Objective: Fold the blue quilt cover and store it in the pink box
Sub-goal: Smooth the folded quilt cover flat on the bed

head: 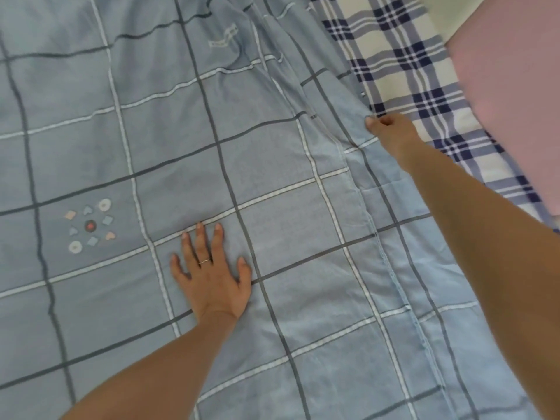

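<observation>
Head camera looks steeply down from close above the blue quilt cover [272, 177].

My view: blue quilt cover [257, 183] spread flat, pink box [512, 95] at two o'clock.
I see grey-and-white grid lines, an embroidered motif [90, 226] at nine o'clock, creases toward twelve.

Now the light blue checked quilt cover [272, 177] runs off left, top and bottom edges, soft pink box [515, 101] blurred and cut by the right edge, right hand [391, 131] fingers curled out of sight at the hem, stitched label [223, 37] too small to read
</observation>
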